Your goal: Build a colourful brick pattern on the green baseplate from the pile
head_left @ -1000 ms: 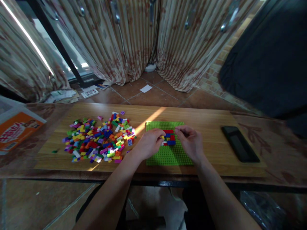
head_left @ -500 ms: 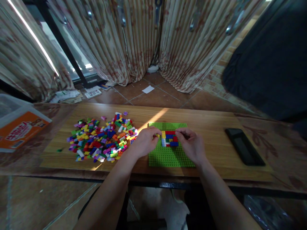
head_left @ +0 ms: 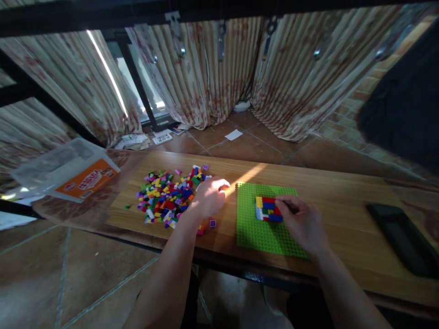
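My left hand (head_left: 209, 198) is over the wood to the left of the green baseplate (head_left: 248, 230), at the right side of a pile of mixed toy bricks (head_left: 168, 194). Its fingers are loosely curved and apart, with no brick visible in them. A low block of joined toy bricks (head_left: 269, 210) in yellow, red, blue and white sits on the baseplate. At the block's upper right corner, my right hand (head_left: 303, 221) has its thumb and fingers closed on the edge. The hand covers part of that right side.
Beyond the pile's left end stands a clear plastic box (head_left: 73, 171) with an orange label. A dark phone-like slab (head_left: 403, 235) lies on the right of the wooden board (head_left: 339, 219). A loose purple brick (head_left: 212, 223) is near my left forearm.
My left hand has drawn away from the brick block toward the pile, and the yellow brick at its fingertips no longer shows. My right hand stays at the block. The view has turned left.
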